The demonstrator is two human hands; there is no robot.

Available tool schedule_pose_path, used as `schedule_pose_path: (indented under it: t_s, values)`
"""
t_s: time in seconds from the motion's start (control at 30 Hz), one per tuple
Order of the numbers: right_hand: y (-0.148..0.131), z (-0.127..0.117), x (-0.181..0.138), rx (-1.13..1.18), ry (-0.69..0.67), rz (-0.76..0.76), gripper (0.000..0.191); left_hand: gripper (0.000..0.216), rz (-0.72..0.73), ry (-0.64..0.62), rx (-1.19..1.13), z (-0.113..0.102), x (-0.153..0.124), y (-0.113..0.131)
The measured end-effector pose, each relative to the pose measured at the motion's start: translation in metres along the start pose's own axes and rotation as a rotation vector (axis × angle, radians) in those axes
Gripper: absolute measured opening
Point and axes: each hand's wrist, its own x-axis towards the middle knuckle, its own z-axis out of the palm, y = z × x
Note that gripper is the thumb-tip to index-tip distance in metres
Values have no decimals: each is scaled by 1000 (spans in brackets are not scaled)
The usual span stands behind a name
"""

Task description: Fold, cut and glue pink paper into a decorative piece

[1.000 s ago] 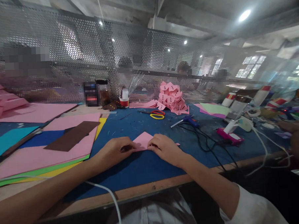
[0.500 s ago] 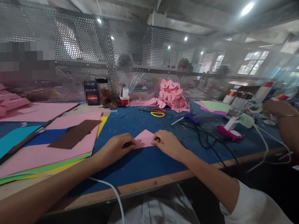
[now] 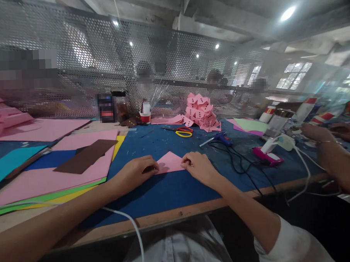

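Head view: the left hand (image 3: 134,173) and right hand (image 3: 198,168) meet at a folded pink paper (image 3: 170,163), which lies flat on the blue surface (image 3: 169,195) near its front edge, its peak pointing away from the person. The left fingers (image 3: 149,167) are curled together with their tips on the paper's left corner; the right fingers (image 3: 187,161) are bent and pinch its right corner. To the left lies a stack of coloured sheets (image 3: 49,182) bearing a brown strip (image 3: 85,157). Beyond the paper are yellow-and-red scissors (image 3: 183,132) and a heap of pink folded pieces (image 3: 201,113); a blue glue gun (image 3: 221,138) lies to the right. A co-worker's hand (image 3: 317,134) works at the far right
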Motion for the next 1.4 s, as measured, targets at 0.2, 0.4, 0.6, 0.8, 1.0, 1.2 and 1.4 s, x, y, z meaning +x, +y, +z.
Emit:
schedule_pose_path:
  t_s: [0.2, 0.4, 0.6, 0.8, 1.0, 1.2, 1.4]
  values:
    - [3, -3, -1, -12, -3, 32, 6, 20, 4, -2, -10, 0, 0, 0]
    - [7, -4, -3, -34, -6, 31, 7, 20, 11, 3, 12, 1, 0, -2]
    - [14, -5, -4, -29, -31, 18, 12, 20, 6, -2, 4, 1, 1, -2]
    - [16, -11, -7, 101, -51, 21, 17, 23, 37, -5, 20, 2, 0, -3]
    - [16, -13, -8, 154, -57, 19, 20, 23, 39, -23, 0, 3, -1, -6]
    - [13, -15, -10, 111, -69, 34, 25, 24, 74, -19, -32, 4, -2, -5]
    - [13, -18, -12, 127, -84, 31, 29, 28, 85, -52, -45, 3, -2, -8]
